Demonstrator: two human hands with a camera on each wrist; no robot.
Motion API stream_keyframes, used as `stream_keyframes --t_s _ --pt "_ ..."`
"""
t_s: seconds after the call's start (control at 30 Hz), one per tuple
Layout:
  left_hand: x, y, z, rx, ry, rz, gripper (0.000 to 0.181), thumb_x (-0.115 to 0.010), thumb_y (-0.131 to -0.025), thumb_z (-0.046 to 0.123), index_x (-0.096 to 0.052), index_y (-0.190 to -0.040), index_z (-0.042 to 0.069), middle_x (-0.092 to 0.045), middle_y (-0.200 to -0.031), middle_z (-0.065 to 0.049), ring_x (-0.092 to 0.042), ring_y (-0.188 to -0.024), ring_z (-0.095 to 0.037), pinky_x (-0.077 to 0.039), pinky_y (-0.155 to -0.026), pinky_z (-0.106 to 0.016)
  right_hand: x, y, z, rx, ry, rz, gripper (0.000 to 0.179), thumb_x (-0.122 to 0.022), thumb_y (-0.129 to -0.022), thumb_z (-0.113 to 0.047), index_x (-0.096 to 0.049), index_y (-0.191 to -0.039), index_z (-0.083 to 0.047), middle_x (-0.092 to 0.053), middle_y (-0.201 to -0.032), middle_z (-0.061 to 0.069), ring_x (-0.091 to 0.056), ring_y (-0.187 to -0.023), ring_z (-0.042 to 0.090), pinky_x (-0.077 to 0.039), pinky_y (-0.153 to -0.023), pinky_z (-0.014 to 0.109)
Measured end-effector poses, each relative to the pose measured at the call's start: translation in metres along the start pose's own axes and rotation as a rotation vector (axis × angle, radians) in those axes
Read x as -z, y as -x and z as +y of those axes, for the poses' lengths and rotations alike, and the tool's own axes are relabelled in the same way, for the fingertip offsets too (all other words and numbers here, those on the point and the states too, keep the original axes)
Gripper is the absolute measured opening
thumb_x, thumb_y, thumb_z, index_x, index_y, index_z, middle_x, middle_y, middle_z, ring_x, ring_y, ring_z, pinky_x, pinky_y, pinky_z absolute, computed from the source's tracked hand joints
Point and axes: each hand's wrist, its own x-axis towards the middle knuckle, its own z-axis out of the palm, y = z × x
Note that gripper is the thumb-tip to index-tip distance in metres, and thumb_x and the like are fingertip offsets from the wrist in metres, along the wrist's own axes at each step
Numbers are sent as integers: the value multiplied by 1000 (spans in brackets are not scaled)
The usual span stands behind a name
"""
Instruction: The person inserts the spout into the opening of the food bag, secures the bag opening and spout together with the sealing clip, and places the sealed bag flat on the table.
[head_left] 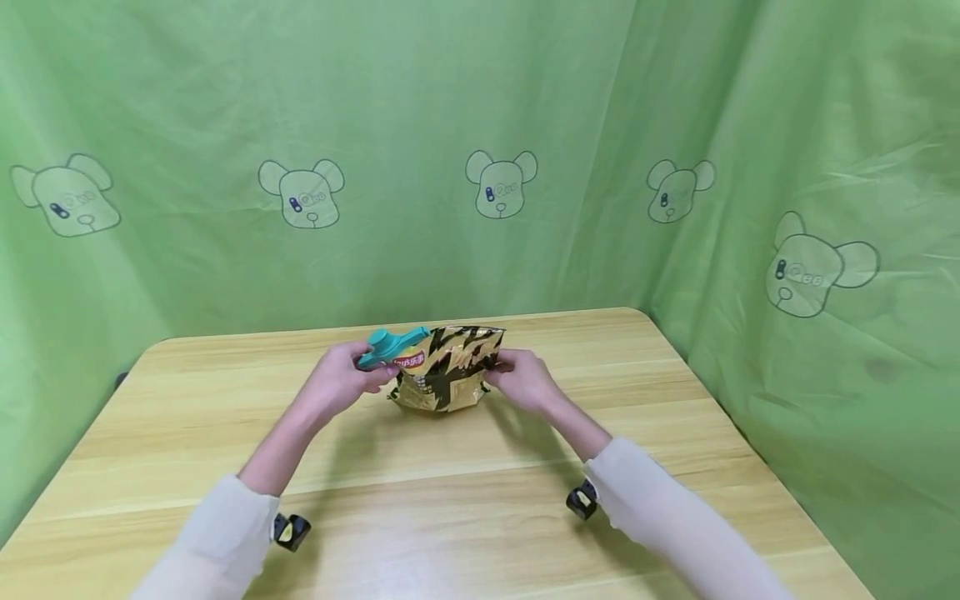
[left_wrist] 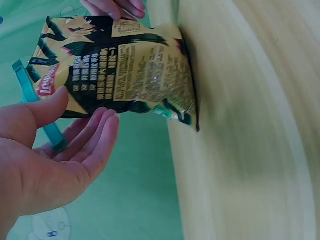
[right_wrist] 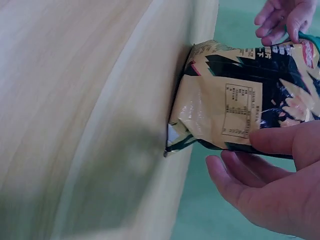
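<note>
A gold and black chip bag (head_left: 453, 367) with a red label stands on the table, its bottom edge touching the wood. Across its upper left corner lies a teal bag clip (head_left: 393, 346) with a round knob. My left hand (head_left: 348, 379) holds the clip at that corner, the thumb in front and the fingers behind. On the opposite side, my right hand (head_left: 525, 379) pinches the bag's edge between thumb and fingers. Printed panels on the bag (left_wrist: 130, 70) face the left wrist view. How far the clip reaches over the bag's top edge I cannot tell.
The light wooden table (head_left: 420, 517) extends toward me under both forearms. Green curtains (head_left: 420, 250) with bear-head drawings hang behind the table and at its sides. Small black devices (head_left: 291, 532) sit at both wrists, beside the white sleeves.
</note>
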Motion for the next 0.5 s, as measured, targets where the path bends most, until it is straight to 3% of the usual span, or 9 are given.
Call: stream_keyframes --t_s 0.17,0.33,0.5 --pt "-5 -5 -6 10 72 16 25 -73 -95 20 -69 -109 0 -75 -103 -16 -73 -85 -21 -60 -85 -42 -4 -4 3 -27 -21 -10 34 -69 -95 -21 -69 -128 -11 -74 -121 12 -67 -117 34 -48 -106 52" --pt "-7 -8 -8 17 101 27 31 -73 -95 20 -69 -118 -1 -74 -110 -21 -73 -88 -21 -59 -89 -44 -6 -6 3 -29 -5 -1 34 -67 -96 -23 -70 -127 -10 -73 -122 13 -66 -119 36 -48 -106 52" --pt "-10 -12 -11 29 149 28 29 -72 -94 15 -68 -118 -2 -72 -114 -22 -73 -93 -26 -59 -91 -45 -7 -8 4 -64 -9 -23 35 -66 -97 -25 -69 -129 -10 -70 -127 14 -64 -122 37 -48 -106 54"
